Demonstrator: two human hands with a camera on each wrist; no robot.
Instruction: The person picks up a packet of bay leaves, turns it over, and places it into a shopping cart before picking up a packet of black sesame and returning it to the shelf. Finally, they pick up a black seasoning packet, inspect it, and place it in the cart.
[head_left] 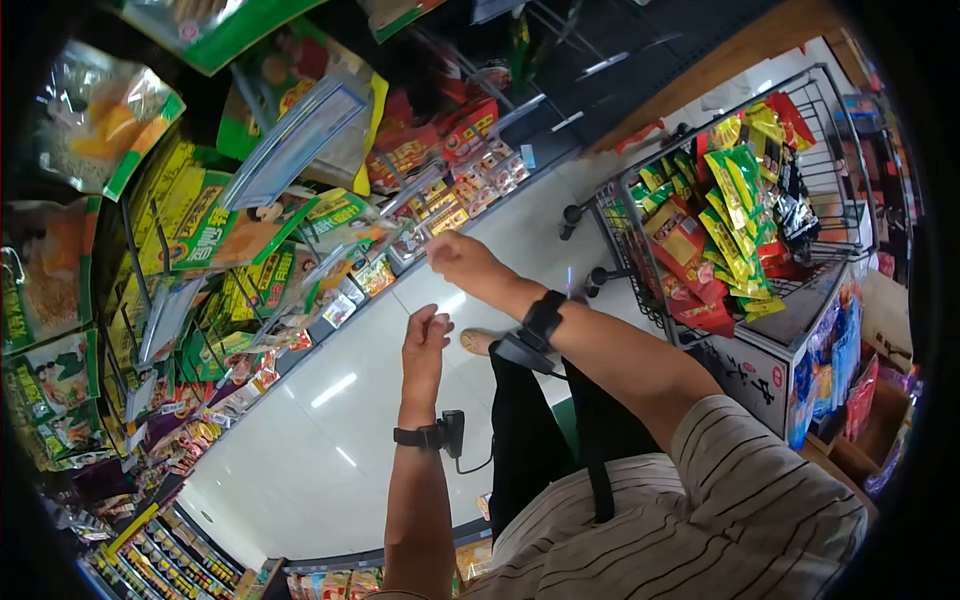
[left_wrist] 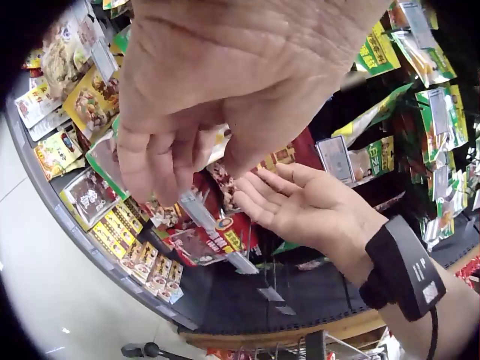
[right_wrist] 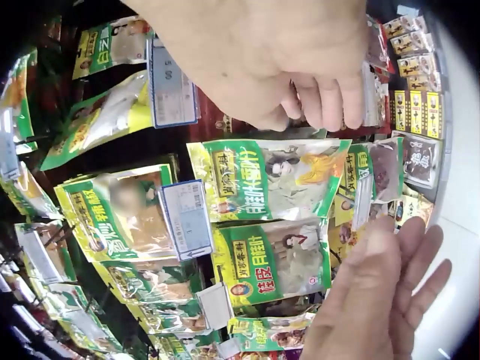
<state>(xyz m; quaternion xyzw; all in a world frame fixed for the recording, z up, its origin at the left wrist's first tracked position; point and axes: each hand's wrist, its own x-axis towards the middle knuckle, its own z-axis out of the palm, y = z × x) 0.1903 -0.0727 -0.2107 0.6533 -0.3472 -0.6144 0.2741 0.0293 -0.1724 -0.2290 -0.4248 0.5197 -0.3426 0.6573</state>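
My left hand (head_left: 426,342) is raised in front of the hanging packets, its fingers loosely bent and nothing in them. Farther forward, my right hand (head_left: 468,266) reaches beside the rack, also holding nothing, with relaxed fingers. In the right wrist view, green-and-yellow spice packets (right_wrist: 274,180) hang on hooks between the two hands, with price tags (right_wrist: 174,82) in front of them. Red packets (left_wrist: 202,244) hang just beyond the fingers in the left wrist view. Part of the right fingers is hidden behind the palm in its own wrist view.
To the right stands a wire shopping cart (head_left: 622,190) heaped with colourful packets (head_left: 735,205). A white printed box (head_left: 750,375) stands next to it. Small boxes (left_wrist: 154,266) line the low shelf edge. Pale tiled floor (head_left: 300,440) runs along the rack, and a shoe (head_left: 477,342) stands on it.
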